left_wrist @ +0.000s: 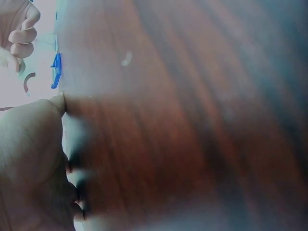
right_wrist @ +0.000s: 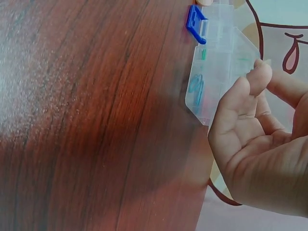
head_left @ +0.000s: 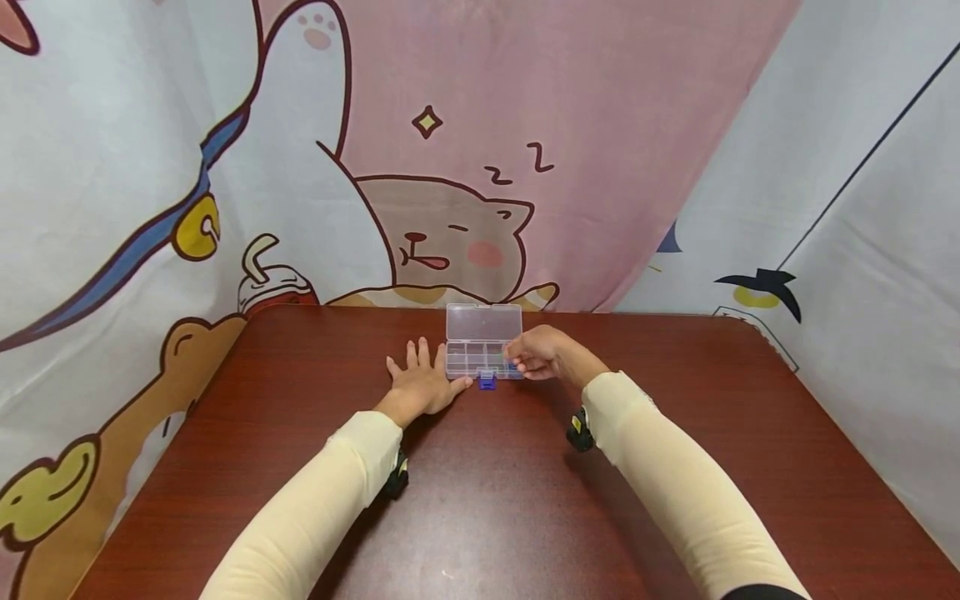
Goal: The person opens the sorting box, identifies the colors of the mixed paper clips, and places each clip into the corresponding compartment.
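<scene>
A clear plastic compartment box (head_left: 467,360) lies on the table with its lid (head_left: 483,322) raised at the back. Its blue latch (head_left: 487,382) hangs at the front. My left hand (head_left: 422,387) rests flat on the table with spread fingers, index finger and thumb beside the box's left end. Over the right-hand compartments is my right hand (head_left: 546,353), fingers curled and thumb against index fingertip. Whether something small sits between those fingertips cannot be made out. In the right wrist view, blue pieces like paper clips (right_wrist: 197,89) and a small green piece (right_wrist: 203,54) show through the box wall.
The brown wood-grain table (head_left: 480,500) reaches back to a printed cloth (head_left: 600,125) with cartoon animals, hanging close behind the box. More pale cloth (head_left: 885,250) hangs along the right side.
</scene>
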Demonstrator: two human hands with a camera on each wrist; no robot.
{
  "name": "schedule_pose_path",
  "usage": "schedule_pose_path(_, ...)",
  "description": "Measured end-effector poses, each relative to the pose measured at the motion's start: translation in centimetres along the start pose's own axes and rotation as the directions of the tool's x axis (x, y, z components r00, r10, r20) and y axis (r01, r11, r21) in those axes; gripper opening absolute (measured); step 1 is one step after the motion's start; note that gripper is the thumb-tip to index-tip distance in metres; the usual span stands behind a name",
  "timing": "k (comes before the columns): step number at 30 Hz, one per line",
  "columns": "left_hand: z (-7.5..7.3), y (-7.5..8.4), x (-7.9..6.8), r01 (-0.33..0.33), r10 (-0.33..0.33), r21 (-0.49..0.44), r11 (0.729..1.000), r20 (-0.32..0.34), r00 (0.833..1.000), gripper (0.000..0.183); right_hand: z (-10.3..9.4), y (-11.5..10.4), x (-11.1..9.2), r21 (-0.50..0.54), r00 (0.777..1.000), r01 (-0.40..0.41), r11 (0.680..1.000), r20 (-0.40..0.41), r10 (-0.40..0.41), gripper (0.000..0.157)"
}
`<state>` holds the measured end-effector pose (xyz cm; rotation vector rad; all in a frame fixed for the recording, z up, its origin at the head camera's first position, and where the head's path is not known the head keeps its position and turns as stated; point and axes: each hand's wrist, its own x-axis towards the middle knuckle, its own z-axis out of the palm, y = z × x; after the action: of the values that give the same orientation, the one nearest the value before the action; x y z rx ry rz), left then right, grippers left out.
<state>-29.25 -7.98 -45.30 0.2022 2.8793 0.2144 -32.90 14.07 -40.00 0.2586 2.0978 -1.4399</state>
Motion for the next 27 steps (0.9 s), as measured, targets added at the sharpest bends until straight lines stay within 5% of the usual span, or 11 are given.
schedule_pose_path(27,0.04,0.11,-0.03,-0.006,0.006,0.002,1.0,-0.004,1.0,0.091,-0.79,0.75,0.0,0.037,1.0,0.008,0.999,-0.012,-0.007,0.029)
